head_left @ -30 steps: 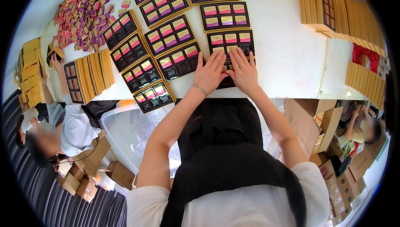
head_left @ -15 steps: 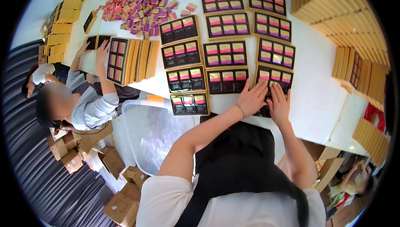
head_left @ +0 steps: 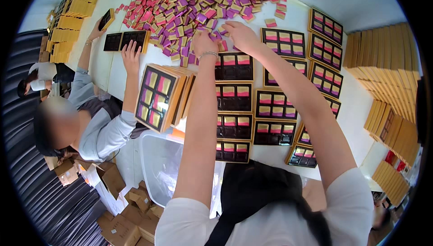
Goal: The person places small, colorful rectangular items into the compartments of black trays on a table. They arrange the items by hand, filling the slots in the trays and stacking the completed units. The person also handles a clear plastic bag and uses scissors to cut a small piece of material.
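Both my arms stretch far over the white table [head_left: 297, 18]. My left hand [head_left: 204, 43] and my right hand [head_left: 239, 33] reach into the near edge of a big heap of small pink, purple and gold wrapped pieces [head_left: 194, 2]. Fingers are curled among the pieces; whether either hand holds one I cannot tell. Below my arms lie several black trays [head_left: 233, 97] with gold rims, their cells filled with pink and gold pieces.
A person at the left leans over the table with a hand on an empty black tray [head_left: 126, 40]. A stack of filled trays [head_left: 158, 97] stands tilted near them. Gold box lids [head_left: 383, 70] are stacked at right, more [head_left: 72, 11] at far left. Cardboard boxes [head_left: 117, 219] lie below.
My hands left the tray at the table's near edge and reached forward into the heap. The view swung left, bringing the heap and the other person into the middle.
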`<state>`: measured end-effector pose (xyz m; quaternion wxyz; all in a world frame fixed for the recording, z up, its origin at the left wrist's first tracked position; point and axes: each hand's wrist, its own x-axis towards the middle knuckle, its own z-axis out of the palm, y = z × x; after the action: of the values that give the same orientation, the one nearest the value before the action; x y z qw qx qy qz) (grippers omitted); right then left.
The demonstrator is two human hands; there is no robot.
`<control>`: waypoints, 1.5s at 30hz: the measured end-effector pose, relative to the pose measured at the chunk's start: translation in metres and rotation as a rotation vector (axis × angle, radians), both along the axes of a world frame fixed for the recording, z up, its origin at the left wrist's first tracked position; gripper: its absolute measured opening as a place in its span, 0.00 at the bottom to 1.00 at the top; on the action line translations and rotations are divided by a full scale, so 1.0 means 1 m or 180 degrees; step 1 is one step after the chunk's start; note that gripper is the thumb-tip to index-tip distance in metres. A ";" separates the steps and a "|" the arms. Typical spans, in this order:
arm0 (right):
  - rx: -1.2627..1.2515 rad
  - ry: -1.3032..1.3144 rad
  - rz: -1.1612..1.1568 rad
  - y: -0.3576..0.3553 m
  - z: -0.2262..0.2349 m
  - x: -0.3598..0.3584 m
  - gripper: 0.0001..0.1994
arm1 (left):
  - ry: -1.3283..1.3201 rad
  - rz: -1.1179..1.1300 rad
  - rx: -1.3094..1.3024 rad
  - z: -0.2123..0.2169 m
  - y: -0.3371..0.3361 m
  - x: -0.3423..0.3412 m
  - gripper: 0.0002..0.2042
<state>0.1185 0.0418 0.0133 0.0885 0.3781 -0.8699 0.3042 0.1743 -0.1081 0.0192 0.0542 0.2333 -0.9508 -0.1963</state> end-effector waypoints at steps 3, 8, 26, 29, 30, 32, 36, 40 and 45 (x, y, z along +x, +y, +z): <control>0.0462 -0.0003 0.0068 -0.029 -0.029 -0.021 0.17 | -0.0349 -0.0005 0.0024 -0.001 0.005 -0.014 0.18; 0.0140 -0.0453 -0.0142 0.006 -0.044 -0.017 0.16 | -0.0330 -0.0292 -0.0240 -0.028 0.012 -0.029 0.17; 0.0451 -0.0575 -0.1639 0.411 0.032 0.339 0.19 | -0.1616 -0.0788 0.4474 0.027 0.323 0.212 0.11; 0.0525 -0.0529 -0.1593 0.414 0.017 0.355 0.20 | -0.1670 -0.0742 0.4585 0.019 0.340 0.232 0.11; 0.0598 -0.0455 -0.1573 0.413 0.017 0.362 0.20 | -0.1641 -0.0669 0.4563 0.018 0.343 0.236 0.11; 0.0894 -0.0480 -0.1563 0.409 0.019 0.374 0.23 | -0.1569 -0.0516 0.4525 0.018 0.347 0.243 0.11; 0.1589 -0.0998 -0.1604 0.398 0.019 0.392 0.34 | -0.1582 -0.0430 0.4517 0.017 0.347 0.253 0.12; 0.1704 -0.1007 -0.1850 0.387 0.020 0.391 0.33 | -0.1592 0.0345 0.5027 0.019 0.347 0.274 0.13; 0.0575 -0.0947 -0.2141 0.378 0.036 0.397 0.25 | -0.1546 0.0805 0.5249 0.020 0.348 0.312 0.13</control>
<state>0.5151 0.4195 0.0490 0.0223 0.0293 -0.9721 0.2318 0.4861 0.2400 0.0387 -0.3151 0.3375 -0.4574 -0.7599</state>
